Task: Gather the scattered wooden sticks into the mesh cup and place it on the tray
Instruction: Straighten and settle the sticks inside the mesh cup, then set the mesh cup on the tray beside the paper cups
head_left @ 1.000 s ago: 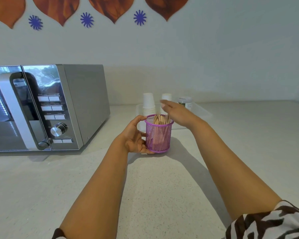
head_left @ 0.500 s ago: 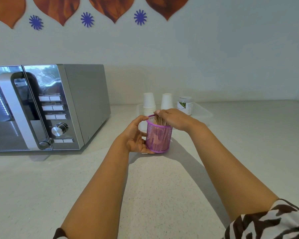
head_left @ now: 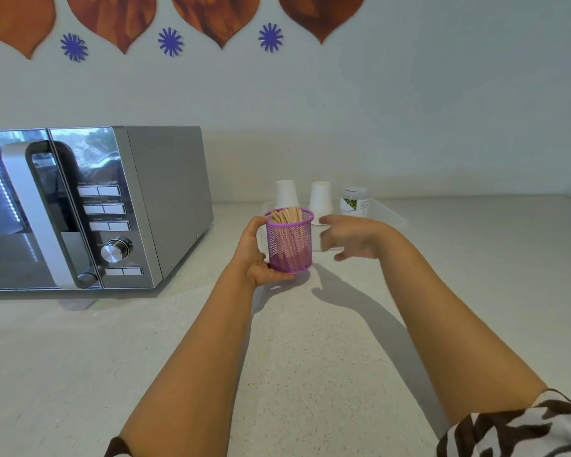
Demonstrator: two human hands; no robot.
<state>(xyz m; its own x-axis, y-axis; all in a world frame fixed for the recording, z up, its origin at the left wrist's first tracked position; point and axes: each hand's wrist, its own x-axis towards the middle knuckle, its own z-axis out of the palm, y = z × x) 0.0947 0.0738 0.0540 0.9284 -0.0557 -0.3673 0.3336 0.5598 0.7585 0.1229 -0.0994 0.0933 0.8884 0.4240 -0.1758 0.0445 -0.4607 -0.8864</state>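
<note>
A purple mesh cup (head_left: 290, 242) stands upright with a bundle of wooden sticks (head_left: 287, 215) poking above its rim. My left hand (head_left: 254, 255) grips the cup from its left side, thumb near the rim and fingers under its base. The cup looks slightly lifted off the counter. My right hand (head_left: 350, 237) hovers just right of the cup, blurred, fingers spread and loosely bent, holding nothing. Behind the cup lies a clear tray (head_left: 391, 219) on the counter.
On the tray stand two upturned white paper cups (head_left: 320, 196) and a small labelled jar (head_left: 354, 202). A silver microwave (head_left: 89, 206) fills the counter's left side. The wall rises right behind the tray.
My right hand has come off the top of the sticks and moved right, away from the cup. The left hand has raised the cup a little.
</note>
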